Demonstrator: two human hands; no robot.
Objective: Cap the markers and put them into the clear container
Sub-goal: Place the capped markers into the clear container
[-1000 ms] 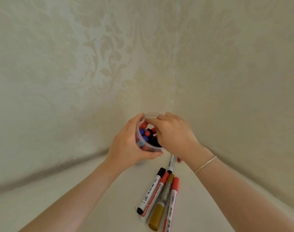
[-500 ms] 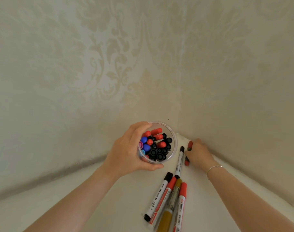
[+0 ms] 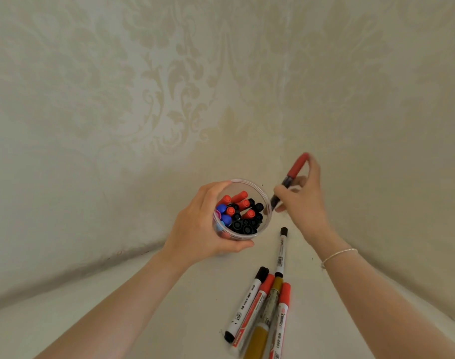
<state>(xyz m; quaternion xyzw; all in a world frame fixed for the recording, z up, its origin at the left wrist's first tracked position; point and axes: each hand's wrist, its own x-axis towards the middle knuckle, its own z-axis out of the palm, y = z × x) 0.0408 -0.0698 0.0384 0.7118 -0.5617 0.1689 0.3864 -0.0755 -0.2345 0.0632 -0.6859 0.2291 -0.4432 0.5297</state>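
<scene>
Red-capped and already closed, a marker [image 3: 291,177] has come up off the desk [image 3: 169,307] in the right hand [image 3: 302,200], pinched just right of the clear container [image 3: 266,203] gripped by the left hand [image 3: 195,229]. Dropping it in looks next; five markers [image 3: 260,307] wait lower right.

At the lower right of the frame you can read print on one red-capped marker [image 3: 280,325]: its white barrel carries what looks like "COMIX" and, lower down, a code that seems to read "WB-8801". The black-capped marker [image 3: 244,305] beside it shows small dark print you cannot make out. The thin black-capped marker [image 3: 281,252] above them bears lettering and a barcode, both too small to read.
</scene>
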